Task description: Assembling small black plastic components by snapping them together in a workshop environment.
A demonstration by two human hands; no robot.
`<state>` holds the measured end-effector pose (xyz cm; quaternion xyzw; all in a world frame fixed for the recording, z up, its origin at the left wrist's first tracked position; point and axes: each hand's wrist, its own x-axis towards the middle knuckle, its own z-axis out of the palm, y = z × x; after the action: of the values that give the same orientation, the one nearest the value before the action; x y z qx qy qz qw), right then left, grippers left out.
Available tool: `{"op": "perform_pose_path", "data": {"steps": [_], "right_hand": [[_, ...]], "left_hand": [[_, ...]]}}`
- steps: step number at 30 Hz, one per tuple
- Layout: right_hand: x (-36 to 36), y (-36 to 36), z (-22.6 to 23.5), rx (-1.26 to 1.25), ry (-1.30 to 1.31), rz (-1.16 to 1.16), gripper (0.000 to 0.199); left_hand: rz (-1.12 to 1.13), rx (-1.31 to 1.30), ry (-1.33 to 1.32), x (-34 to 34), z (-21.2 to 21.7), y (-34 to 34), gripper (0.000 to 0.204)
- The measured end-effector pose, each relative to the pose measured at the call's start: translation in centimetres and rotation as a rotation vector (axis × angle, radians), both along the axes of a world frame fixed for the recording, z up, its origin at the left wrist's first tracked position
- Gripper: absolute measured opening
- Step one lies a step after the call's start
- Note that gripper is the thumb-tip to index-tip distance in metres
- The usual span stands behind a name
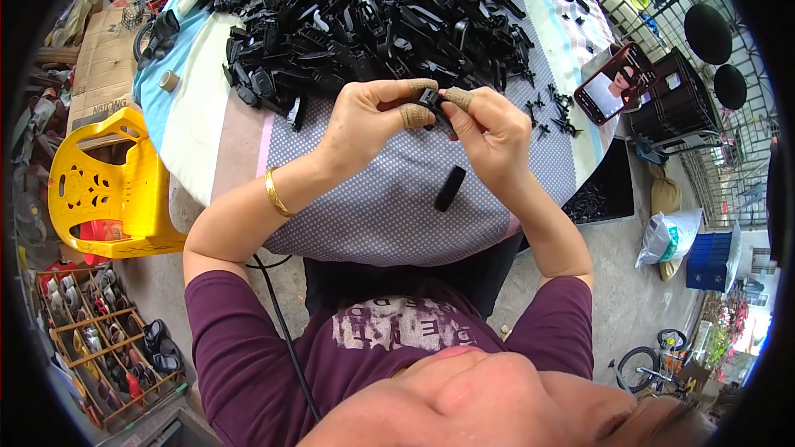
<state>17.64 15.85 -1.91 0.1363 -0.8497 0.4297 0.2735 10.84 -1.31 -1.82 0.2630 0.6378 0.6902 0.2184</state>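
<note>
Over the near part of the cloth-covered table (348,199), my two hands meet at a small black plastic part (431,98). My left hand (364,120), with tan tape around the thumb and a fingertip, pinches the part from the left. From the other side my right hand (494,128), also taped at a fingertip, closes on it; its fingers partly hide the part. Just below them a loose black strip-shaped piece (450,188) lies on the cloth. A large heap of black plastic pieces (364,33) spreads across the table beyond my hands.
Right of my hands lie small black cross-shaped pieces (565,112) and a propped phone (611,87). A small round tan object (169,80) sits at the left. Beside the table stand a yellow chair (137,190) and a black bin (596,203). A cable (277,306) hangs before me.
</note>
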Motion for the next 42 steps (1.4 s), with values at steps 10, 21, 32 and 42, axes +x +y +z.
{"op": "perform_pose_path", "data": {"steps": [10, 21, 32, 42], "right_hand": [[1.1, -0.2, 0.5, -0.133, -0.189, -0.055, 0.025], [2.1, 1.1, 0.2, 0.135, -0.227, 0.106, 0.020], [-2.8, 8.6, -0.8, 0.463, -0.051, -0.261, 0.017], [-5.0, 9.2, -1.2, 0.658, -0.330, -0.475, 0.027]], "left_hand": [[-0.118, 0.201, -0.111, 0.1, -0.1, 0.0, 0.034], [-0.241, -0.029, 0.067, -0.7, -0.2, -0.4, 0.028], [-0.113, -0.465, 1.012, 0.5, -1.3, 0.7, 0.037], [0.036, -0.517, 1.370, -0.5, -2.0, 1.4, 0.017]]}}
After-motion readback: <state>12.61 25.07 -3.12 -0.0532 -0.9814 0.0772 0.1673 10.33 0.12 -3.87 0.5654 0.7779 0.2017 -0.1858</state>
